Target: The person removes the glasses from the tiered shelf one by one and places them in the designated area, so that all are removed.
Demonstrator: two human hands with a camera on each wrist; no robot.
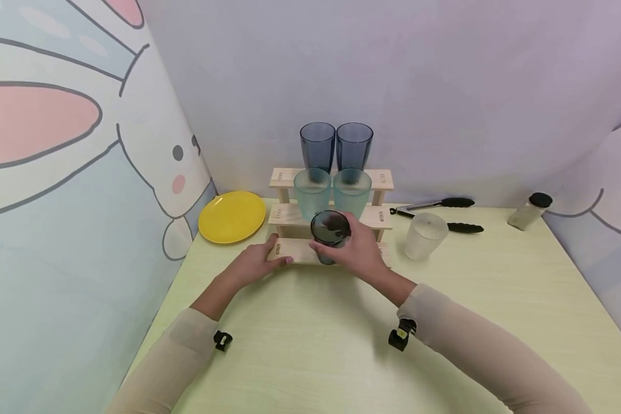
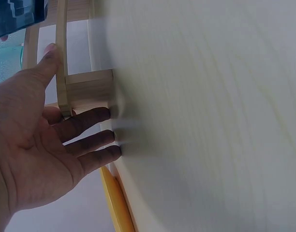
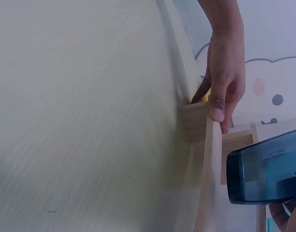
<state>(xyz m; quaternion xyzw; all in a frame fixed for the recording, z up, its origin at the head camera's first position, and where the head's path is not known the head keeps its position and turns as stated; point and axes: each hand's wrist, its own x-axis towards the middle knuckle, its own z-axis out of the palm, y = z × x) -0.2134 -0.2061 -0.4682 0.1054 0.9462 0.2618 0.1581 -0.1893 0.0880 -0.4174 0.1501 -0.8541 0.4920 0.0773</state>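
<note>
My right hand (image 1: 361,248) grips a dark blue-grey glass tumbler (image 1: 325,230), thumb on one side and fingers on the other. The tumbler is upright over the lowest step of a three-tier wooden rack (image 1: 294,248); in the right wrist view, its thick base (image 3: 235,178) is close above the board. My left hand (image 2: 39,140) pinches the left end of that step, thumb on top and index finger curled at the end, the other fingers spread beside it. Two light teal tumblers (image 1: 312,192) occupy the middle step, and two blue-grey tumblers (image 1: 318,144) the top one.
Right of the rack stands a frosted clear cup (image 1: 425,237), partly in front of black-handled tongs (image 1: 457,203). A black-capped jar (image 1: 529,211) tilts near the right wall. On the left, a yellow plate (image 1: 232,217) lies by the wall. Behind the rack rises a plain wall (image 1: 393,69).
</note>
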